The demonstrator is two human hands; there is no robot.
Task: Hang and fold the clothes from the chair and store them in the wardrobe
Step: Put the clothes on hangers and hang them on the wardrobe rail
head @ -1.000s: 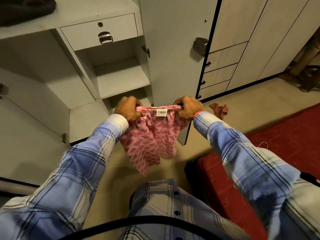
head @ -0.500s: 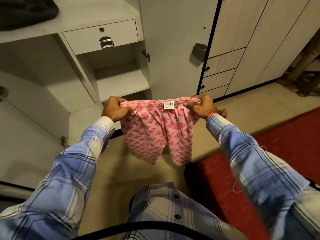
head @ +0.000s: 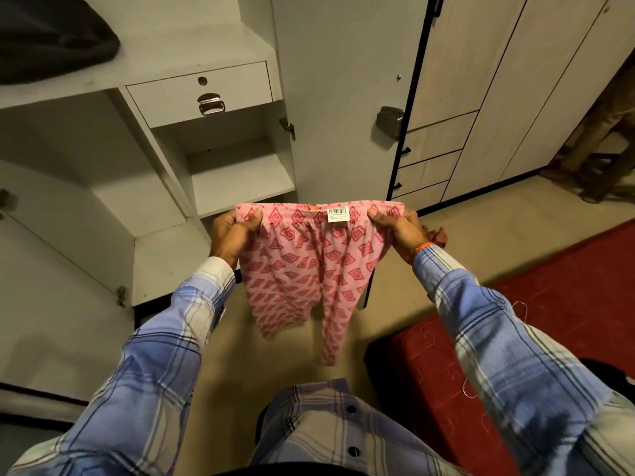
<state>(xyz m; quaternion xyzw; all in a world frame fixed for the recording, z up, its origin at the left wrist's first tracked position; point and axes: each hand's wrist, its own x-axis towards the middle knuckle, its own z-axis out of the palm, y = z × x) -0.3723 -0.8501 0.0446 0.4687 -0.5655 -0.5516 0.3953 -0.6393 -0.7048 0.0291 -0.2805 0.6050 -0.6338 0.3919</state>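
Small pink patterned trousers (head: 309, 269) hang in front of me, stretched flat at the waistband, with a white barcode tag at the top and both legs dangling. My left hand (head: 230, 235) pinches the left end of the waistband. My right hand (head: 398, 231) pinches the right end. The open grey wardrobe (head: 165, 207) stands just behind and to the left, with bare shelves, a small drawer (head: 202, 94) and a dark garment (head: 51, 39) on its top shelf. No chair is in view.
The wardrobe's open door (head: 343, 97) stands behind the trousers. Beige cupboards with drawers (head: 481, 97) fill the right wall. A red mattress (head: 532, 321) lies at the right, close to my right arm. A small reddish cloth (head: 441, 235) lies on the floor behind my right hand.
My hands have moved apart and pulled the waistband out wide. The bunched trousers have opened flat, and both legs now hang down separately.
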